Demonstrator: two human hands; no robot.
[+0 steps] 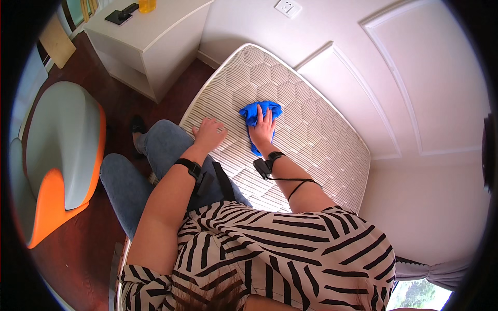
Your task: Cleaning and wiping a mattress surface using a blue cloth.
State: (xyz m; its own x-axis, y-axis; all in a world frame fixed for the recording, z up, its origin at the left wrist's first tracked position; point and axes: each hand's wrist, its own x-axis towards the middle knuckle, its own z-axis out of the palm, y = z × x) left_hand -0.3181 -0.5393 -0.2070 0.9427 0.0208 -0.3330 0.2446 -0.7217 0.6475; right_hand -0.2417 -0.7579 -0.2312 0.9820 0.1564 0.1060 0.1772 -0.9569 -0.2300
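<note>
My right hand point(262, 126) lies palm down on a crumpled blue cloth point(268, 105), holding it against the mattress with the fingers spread across its folds. Part of the cloth sticks out below the wrist; the rest under my palm is hidden. The mattress point(311, 120) has a quilted cover with thin brown and cream stripes and pale piping along its edge. To the left, my left hand point(210, 134) holds nothing. Its fingers are apart and slightly curled, at the mattress's near side beside my jeans-clad knee. Black straps with small devices circle both wrists.
A grey and orange chair point(62, 144) stands on the dark red floor at left. Beyond the mattress is a pale cabinet point(171, 58) bearing a black device point(120, 16) and a yellow-orange container point(147, 5). The panelled white wall point(342, 35) runs along the mattress's far edge.
</note>
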